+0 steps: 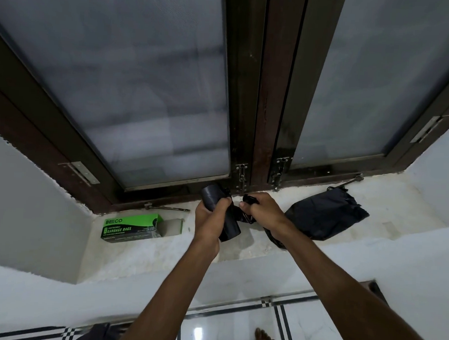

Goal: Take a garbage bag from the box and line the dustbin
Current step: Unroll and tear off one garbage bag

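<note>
Nearest, left hand [210,219] grips a black garbage bag roll [219,211]; right hand [261,211] pinches the roll's loose end, both above the window sill [160,255]. Behind, left: green box [135,227] marked "BECO", "GARBAGE BAGS", open-ended, contents hidden. Right: a black pouch [325,215]. Dustbin not seen.

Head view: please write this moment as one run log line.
left hand: grips bag roll | right hand: pinches bag end | box: open on sill | dustbin: not in view
</note>
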Available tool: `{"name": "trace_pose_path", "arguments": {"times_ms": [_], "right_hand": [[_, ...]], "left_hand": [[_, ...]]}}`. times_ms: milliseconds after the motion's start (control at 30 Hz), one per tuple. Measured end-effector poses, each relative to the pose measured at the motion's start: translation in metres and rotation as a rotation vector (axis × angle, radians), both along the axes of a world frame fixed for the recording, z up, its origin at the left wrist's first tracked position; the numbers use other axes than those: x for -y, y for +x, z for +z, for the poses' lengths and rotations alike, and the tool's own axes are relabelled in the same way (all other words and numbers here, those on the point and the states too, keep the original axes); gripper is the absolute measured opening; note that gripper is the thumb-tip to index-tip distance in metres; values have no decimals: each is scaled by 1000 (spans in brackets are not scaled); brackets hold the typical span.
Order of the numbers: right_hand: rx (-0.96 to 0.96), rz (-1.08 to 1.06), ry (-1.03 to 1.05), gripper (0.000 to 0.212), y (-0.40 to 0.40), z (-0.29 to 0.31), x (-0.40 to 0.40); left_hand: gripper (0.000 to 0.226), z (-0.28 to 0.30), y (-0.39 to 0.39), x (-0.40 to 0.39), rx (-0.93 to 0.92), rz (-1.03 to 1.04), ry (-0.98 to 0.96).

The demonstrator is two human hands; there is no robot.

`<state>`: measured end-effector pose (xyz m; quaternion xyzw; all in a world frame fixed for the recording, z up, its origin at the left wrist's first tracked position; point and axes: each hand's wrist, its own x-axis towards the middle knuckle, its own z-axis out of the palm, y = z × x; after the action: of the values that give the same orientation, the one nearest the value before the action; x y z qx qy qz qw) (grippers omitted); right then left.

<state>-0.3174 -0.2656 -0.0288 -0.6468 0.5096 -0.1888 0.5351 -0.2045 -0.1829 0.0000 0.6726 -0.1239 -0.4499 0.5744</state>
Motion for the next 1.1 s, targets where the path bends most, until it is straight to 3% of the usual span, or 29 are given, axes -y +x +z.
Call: {"name": "trace_pose_path", "arguments": {"times_ms": [100,267,400,533,667,767,933,1100], "right_hand": [[-118,7,-111,9,3,-3,-1],[-287,35,-277,6,15,-2,-11],[-514,-67,-302,10,-32,-14,3],[-520,-61,-341,20,-57,-13,17],[-438,61,-436,23,-22,1,7],[-388,171,-503,34,-11,4,0],[-410,274,-587,45,-9,4,0],[-438,206,-716,45,-13,3,1]], "left_hand": [[20,-1,-2,-3,19,-13,1],[24,0,-1,-6,22,-28,8],[17,23,18,-11,-22,61,-56],[17,40,59,-10,-13,154,-128],[23,26,47,-14,-76,74,-48],[42,14,37,-19,-203,3,9],[39,7,32,-28,-491,13,-20],[36,5,36,-33,-546,38,-67]]}}
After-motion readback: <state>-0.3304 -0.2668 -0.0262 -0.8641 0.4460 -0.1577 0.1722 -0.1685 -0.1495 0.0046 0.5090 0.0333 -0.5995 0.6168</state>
